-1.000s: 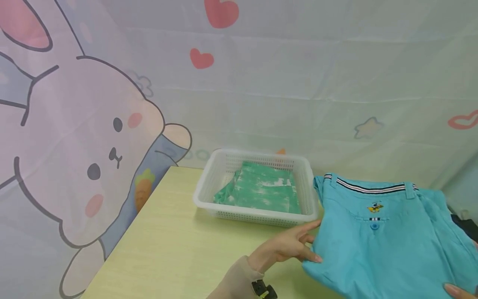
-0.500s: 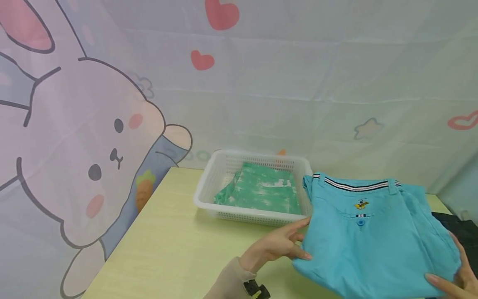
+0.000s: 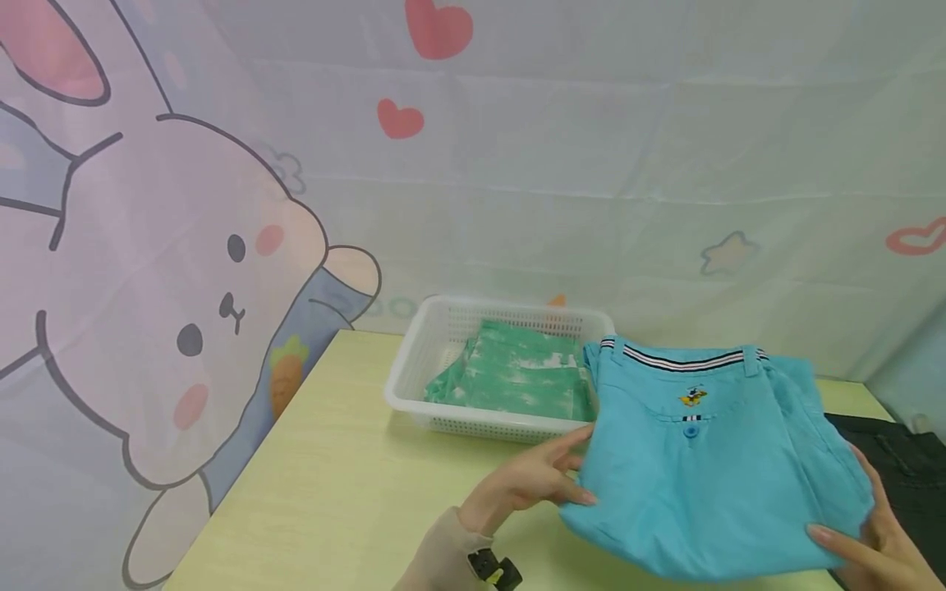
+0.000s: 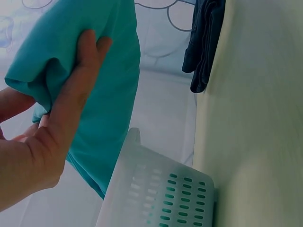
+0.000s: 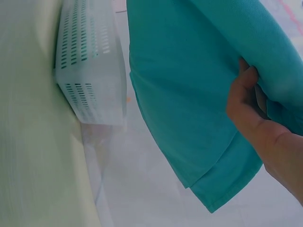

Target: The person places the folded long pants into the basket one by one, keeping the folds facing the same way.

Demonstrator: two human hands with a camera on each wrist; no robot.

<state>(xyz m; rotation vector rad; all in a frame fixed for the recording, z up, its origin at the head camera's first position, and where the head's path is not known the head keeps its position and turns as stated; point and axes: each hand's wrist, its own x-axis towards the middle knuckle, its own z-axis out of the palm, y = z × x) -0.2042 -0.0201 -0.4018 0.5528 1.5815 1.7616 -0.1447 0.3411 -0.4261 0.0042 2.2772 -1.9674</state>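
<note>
Folded light-blue trousers point(image 3: 709, 484), with a striped waistband and a small embroidered rider, hang above the table between both hands. My left hand point(image 3: 528, 484) grips their left edge, thumb in front and fingers behind. At the lower right corner my right hand point(image 3: 872, 533) pinches the cloth the same way. In the left wrist view the left hand point(image 4: 52, 123) holds a bunched fold. The right wrist view has the right hand point(image 5: 260, 118) curled at the cloth's edge. The trousers' upper left part covers the right end of a white basket point(image 3: 488, 424).
Inside the basket lies a folded green-and-white garment point(image 3: 517, 373). Dark folded clothing point(image 3: 905, 468) sits at the table's right side, partly behind the right hand. A printed cloth backdrop point(image 3: 554, 180) rises behind the pale yellow table point(image 3: 332, 492).
Both hands have moved left with the blue trousers, bringing them in front of the basket's right end. The right hand has come further into view, and more of the dark clothing shows.
</note>
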